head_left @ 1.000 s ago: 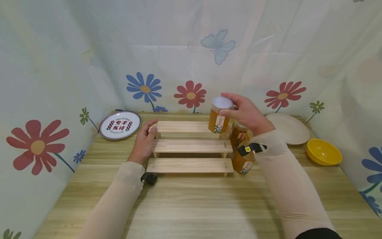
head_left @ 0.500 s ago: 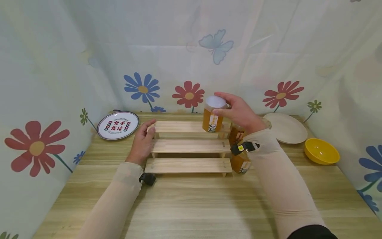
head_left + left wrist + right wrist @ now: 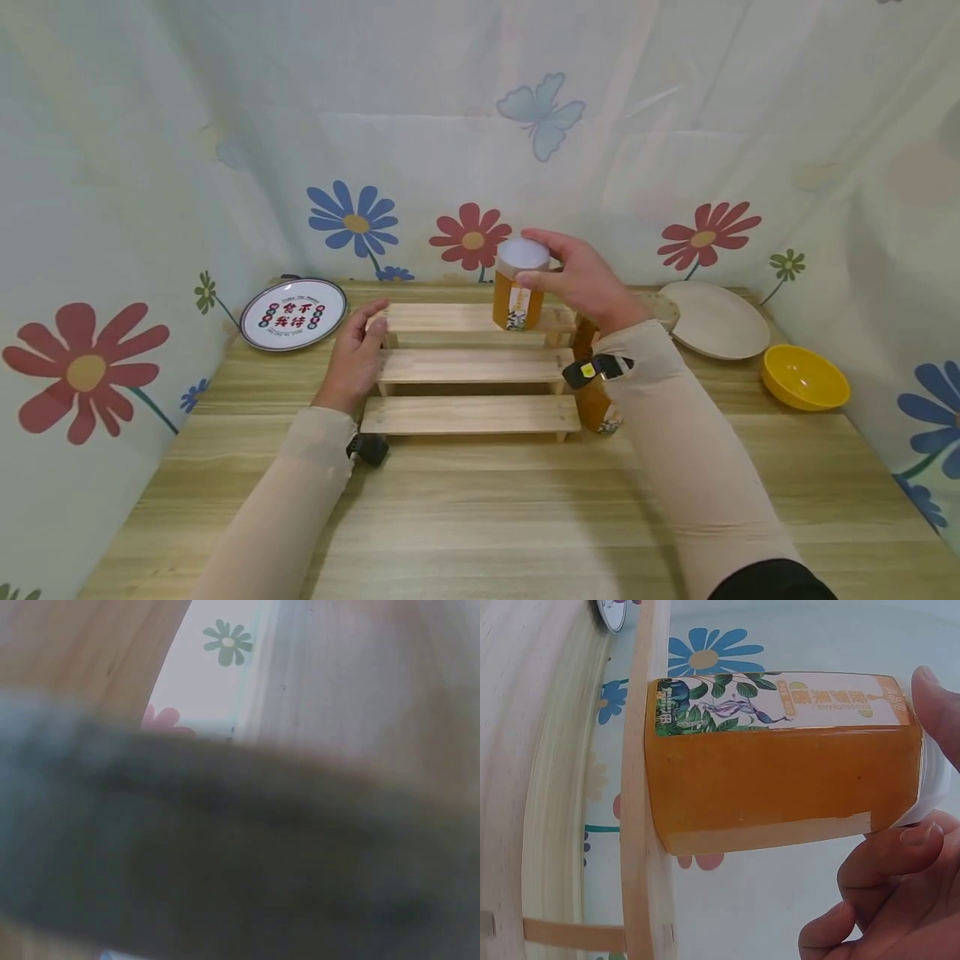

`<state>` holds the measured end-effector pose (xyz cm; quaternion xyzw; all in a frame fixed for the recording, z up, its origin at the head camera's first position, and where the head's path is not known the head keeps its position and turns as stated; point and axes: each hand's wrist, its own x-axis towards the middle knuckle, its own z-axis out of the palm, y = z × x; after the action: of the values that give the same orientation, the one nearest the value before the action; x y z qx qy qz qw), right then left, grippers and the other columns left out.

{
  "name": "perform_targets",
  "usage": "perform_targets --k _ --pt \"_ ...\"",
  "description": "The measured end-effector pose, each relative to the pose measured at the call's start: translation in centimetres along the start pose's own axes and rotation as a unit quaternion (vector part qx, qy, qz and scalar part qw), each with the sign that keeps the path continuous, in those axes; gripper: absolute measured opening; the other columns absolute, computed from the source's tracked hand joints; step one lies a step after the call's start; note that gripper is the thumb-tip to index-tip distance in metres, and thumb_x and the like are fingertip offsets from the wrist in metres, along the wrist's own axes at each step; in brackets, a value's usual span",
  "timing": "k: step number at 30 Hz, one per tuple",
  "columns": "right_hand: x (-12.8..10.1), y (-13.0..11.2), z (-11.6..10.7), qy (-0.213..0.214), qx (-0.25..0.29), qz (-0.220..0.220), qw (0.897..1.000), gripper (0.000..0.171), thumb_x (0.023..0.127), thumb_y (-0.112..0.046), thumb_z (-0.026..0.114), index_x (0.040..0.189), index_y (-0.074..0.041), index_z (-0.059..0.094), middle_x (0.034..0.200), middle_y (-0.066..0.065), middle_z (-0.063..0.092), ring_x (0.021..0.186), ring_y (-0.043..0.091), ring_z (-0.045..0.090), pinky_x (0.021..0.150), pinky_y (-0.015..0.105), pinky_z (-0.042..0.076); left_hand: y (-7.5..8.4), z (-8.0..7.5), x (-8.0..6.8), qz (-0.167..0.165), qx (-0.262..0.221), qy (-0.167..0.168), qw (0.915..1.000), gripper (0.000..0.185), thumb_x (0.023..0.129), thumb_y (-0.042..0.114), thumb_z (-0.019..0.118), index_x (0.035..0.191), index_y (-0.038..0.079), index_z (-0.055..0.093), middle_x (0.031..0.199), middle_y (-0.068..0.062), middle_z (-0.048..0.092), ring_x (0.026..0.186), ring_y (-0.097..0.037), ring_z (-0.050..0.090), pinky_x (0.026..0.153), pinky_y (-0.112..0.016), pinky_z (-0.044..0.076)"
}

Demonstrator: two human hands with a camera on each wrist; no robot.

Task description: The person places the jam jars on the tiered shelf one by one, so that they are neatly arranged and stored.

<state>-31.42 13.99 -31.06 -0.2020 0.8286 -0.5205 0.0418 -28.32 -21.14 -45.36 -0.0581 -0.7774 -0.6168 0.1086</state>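
Pinching the white lid of the honey jar (image 3: 517,287) in your right hand (image 3: 581,279), you hold the jar upright with its base on the top step of the wooden riser (image 3: 468,367). Your left hand (image 3: 352,358), its grip spread and relaxed, rests against the riser's left end on the tabletop (image 3: 480,517).

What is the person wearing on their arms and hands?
Both arms wear snug, pale beige sleeves down to the wrists. The left hand and right hand are bare. Each wrist carries a small black camera; the right one has a yellow mark.
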Motion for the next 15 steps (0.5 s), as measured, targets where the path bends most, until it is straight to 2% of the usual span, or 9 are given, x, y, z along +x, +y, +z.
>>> perform_targets --k 8,15 --pt "0.6 -0.5 1.0 -0.003 0.0 -0.003 1.0 0.072 0.098 -0.02 0.078 0.161 -0.014 0.044 0.158 0.011 0.051 0.145 0.032 0.044 0.12 0.055 0.04 0.0 0.0 -0.1 0.007 -0.006 -0.003 0.9999 0.044 0.115 0.028 0.044 0.157 0.016 0.049 0.168 -0.004 0.038 0.154 -0.022 0.031 0.126 -0.048 0.027" --pt "0.6 -0.9 1.7 -0.006 0.021 -0.004 1.0 0.072 0.097 -0.02 0.078 0.161 -0.015 0.045 0.158 0.009 0.051 0.145 0.03 0.044 0.119 0.054 0.041 0.2 0.0 -0.1 -0.007 -0.013 -0.003 0.9999 0.044 0.115 0.027 0.044 0.157 0.016 0.048 0.168 -0.004 0.037 0.153 -0.022 0.034 0.126 -0.047 0.028"
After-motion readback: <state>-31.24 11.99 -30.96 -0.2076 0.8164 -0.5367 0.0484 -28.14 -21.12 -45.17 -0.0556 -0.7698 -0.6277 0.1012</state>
